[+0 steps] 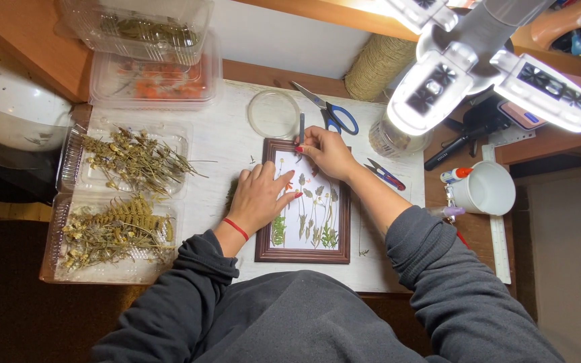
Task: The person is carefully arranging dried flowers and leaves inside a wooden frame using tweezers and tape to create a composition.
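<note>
A dark wooden picture frame (304,255) lies on the white table, with several pressed green plants and small red flowers arranged on its white backing. My left hand (258,197) rests flat on the left part of the frame, fingers spread, a red band on the wrist. My right hand (326,150) is at the frame's top edge and grips thin grey tweezers (301,127), their tip touching the white backing near the top.
Clear plastic trays of dried plants (126,202) sit at the left, more containers (152,54) behind. Blue-handled scissors (331,113), a round clear lid (274,114), a twine spool (374,67), small snips (384,175), a white mug (484,189), a ruler (499,235) and a lamp (485,67) are at the right.
</note>
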